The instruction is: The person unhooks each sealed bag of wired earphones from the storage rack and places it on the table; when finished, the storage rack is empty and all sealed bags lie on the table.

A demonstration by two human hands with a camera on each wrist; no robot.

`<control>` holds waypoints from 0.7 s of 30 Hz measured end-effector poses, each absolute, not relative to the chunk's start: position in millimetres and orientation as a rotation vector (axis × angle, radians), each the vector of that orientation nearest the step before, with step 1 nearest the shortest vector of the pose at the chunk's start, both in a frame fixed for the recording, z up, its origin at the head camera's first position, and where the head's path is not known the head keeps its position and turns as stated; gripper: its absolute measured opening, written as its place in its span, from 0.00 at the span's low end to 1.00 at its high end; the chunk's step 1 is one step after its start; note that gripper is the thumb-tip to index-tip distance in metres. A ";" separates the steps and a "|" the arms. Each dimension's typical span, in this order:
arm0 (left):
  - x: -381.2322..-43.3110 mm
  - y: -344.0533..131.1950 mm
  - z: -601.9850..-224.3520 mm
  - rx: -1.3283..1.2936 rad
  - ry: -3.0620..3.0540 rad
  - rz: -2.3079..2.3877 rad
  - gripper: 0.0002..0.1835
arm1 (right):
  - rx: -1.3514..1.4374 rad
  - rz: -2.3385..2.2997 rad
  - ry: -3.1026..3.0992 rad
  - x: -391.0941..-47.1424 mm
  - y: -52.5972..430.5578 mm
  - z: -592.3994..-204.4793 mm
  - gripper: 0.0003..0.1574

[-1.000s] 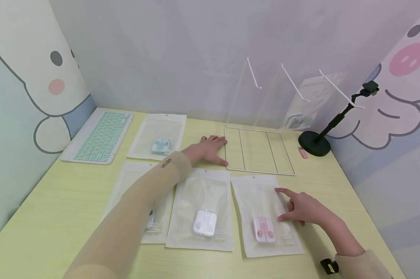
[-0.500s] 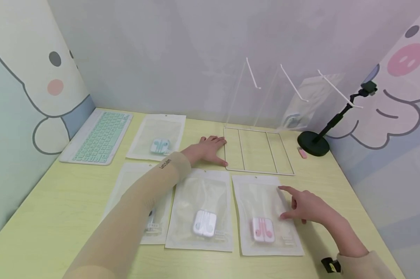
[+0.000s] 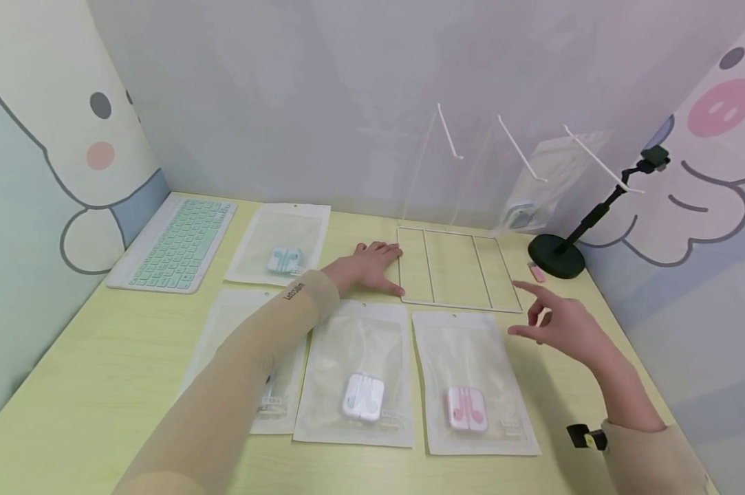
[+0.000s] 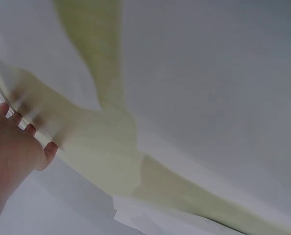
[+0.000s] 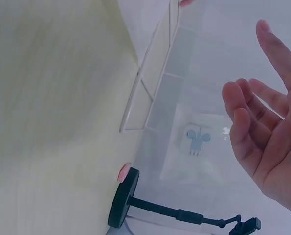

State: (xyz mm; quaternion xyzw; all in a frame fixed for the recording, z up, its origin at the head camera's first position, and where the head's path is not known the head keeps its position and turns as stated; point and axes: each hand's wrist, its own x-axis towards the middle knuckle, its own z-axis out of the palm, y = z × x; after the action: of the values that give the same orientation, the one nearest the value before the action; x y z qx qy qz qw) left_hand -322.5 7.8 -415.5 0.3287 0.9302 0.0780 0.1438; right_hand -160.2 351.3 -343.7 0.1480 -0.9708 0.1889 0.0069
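My left hand (image 3: 372, 267) rests with spread fingers at the left edge of a white wire display rack (image 3: 461, 306); the left wrist view shows these fingertips (image 4: 50, 148) near the rack's wire. My right hand (image 3: 560, 323) hovers off the rack's front right corner, index finger and thumb extended and apart, other fingers loosely bent, nothing held. Below it lies a pouch with pink earphones (image 3: 468, 409). To its left lie a pouch with white earphones (image 3: 363, 397) and another pouch (image 3: 223, 313) partly hidden by my left arm. One earphone pouch (image 3: 558, 161) hangs at the rack's right hook.
A pouch with light blue earphones (image 3: 284, 260) lies at the back left, next to a mint-green keyboard (image 3: 183, 240). Right of the rack stands a black stand (image 3: 558, 254) with a small pink piece (image 3: 537, 273) by its base. Walls close in the table on three sides.
My right hand has left the right edge of the pink earphone pouch and moved up and away towards the rack. That pouch shifted slightly earlier. My left hand stays at the rack.
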 end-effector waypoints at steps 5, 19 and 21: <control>-322.3 8.2 -414.8 0.943 2.683 0.215 0.56 | 0.420 0.661 -2.767 -179.0 359.7 -339.7 0.48; -325.9 8.8 -415.1 0.932 2.666 0.218 0.57 | 0.151 1.009 -2.618 -237.7 384.6 -323.0 0.45; -326.0 8.7 -413.9 0.931 2.660 0.226 0.57 | 0.109 1.058 -2.600 -247.2 388.9 -320.7 0.46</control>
State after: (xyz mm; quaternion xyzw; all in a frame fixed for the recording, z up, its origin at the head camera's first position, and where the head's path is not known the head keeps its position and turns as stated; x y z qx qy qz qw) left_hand -326.0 8.7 -413.9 0.3252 0.9293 0.0791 0.1564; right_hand -247.2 388.9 -320.7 0.0383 -0.9128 0.3714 0.1654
